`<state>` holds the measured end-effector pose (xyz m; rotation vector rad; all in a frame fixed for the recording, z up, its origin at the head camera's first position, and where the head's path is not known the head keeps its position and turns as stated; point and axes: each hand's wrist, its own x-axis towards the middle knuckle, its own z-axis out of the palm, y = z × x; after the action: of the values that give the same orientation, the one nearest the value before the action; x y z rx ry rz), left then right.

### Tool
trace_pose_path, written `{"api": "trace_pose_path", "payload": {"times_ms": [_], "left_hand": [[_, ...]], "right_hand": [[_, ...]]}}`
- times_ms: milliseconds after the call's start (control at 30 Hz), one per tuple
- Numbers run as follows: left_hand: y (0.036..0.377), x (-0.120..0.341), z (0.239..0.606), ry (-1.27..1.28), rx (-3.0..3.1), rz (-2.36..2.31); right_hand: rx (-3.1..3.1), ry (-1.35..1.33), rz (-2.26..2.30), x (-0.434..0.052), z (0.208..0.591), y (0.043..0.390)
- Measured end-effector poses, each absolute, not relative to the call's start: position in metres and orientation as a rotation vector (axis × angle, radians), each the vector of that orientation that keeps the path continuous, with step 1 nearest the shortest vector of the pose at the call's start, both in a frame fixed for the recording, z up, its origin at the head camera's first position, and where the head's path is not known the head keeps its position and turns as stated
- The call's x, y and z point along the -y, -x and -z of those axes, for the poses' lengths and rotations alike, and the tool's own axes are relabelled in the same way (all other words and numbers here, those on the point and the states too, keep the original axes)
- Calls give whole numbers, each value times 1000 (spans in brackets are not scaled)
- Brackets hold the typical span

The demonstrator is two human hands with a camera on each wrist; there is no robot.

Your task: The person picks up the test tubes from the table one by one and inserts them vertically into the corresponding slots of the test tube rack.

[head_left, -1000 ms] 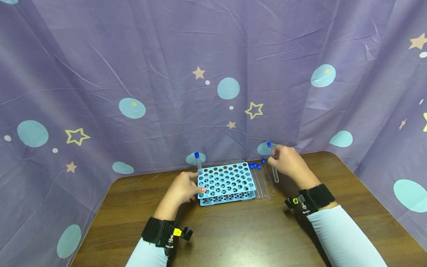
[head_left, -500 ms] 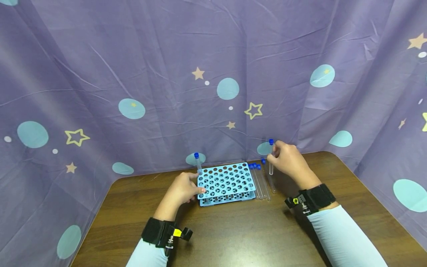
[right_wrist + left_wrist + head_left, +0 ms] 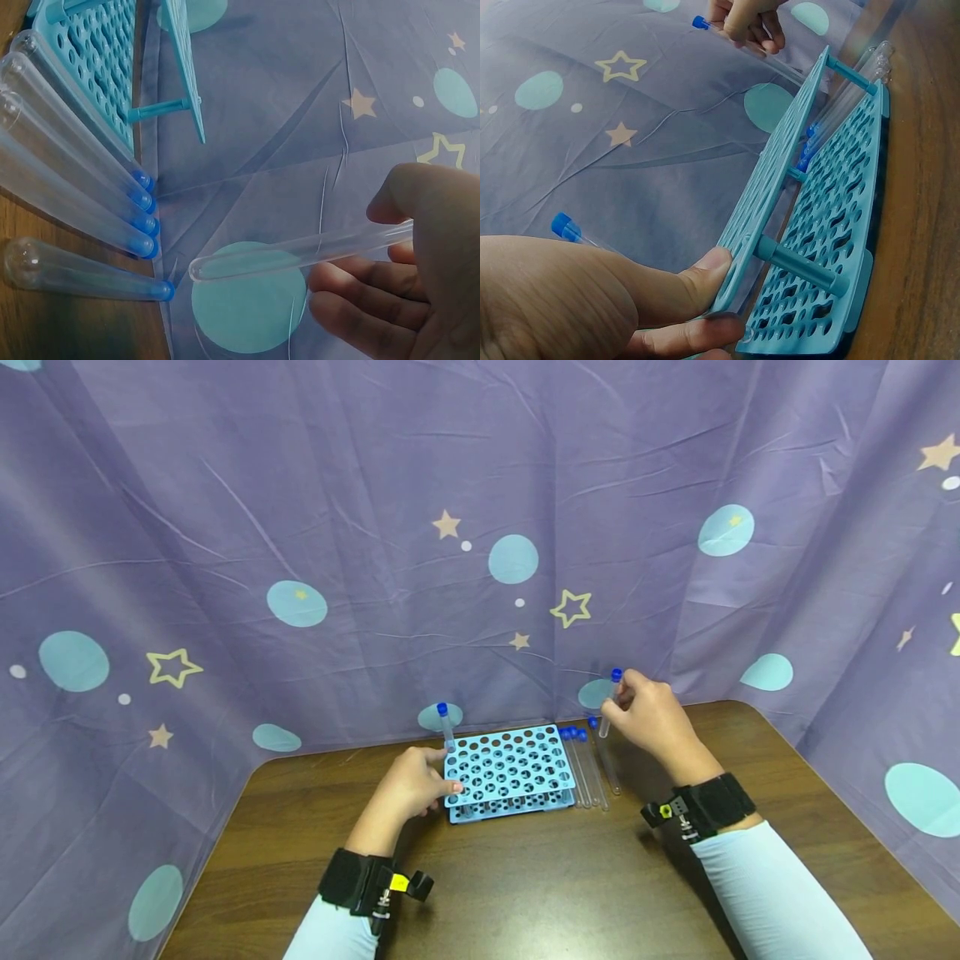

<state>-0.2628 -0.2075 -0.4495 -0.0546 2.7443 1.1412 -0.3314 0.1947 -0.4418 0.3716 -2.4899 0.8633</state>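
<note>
A light blue test tube rack (image 3: pixel 510 766) with two perforated tiers stands at the back of the table. My left hand (image 3: pixel 408 781) grips its left end, thumb on the upper tier and fingers below, as the left wrist view shows. A blue-capped test tube (image 3: pixel 446 727) stands in the rack's back left corner. My right hand (image 3: pixel 648 714) pinches another clear test tube (image 3: pixel 262 259) near its blue cap, right of the rack. That tube is raised and tilted, its rounded end pointing down and left. The right wrist view leaves its cap out.
Several capped test tubes (image 3: pixel 588 777) lie side by side on the table just right of the rack, caps toward the back. One more tube (image 3: pixel 82 274) lies slightly apart from them. A purple patterned curtain (image 3: pixel 375 552) hangs behind the wooden table (image 3: pixel 540 893).
In my right hand the tube has turned: its cap has shifted up and right, and its rounded end has swung up and left. My left hand and the rack have stayed put.
</note>
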Motion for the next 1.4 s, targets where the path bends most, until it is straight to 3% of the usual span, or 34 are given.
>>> {"api": "trace_pose_path", "payload": {"times_ms": [1400], "left_hand": [[264, 209, 453, 43, -2743, -1145]], "right_hand": [[2407, -478, -823, -187, 437, 327]]}}
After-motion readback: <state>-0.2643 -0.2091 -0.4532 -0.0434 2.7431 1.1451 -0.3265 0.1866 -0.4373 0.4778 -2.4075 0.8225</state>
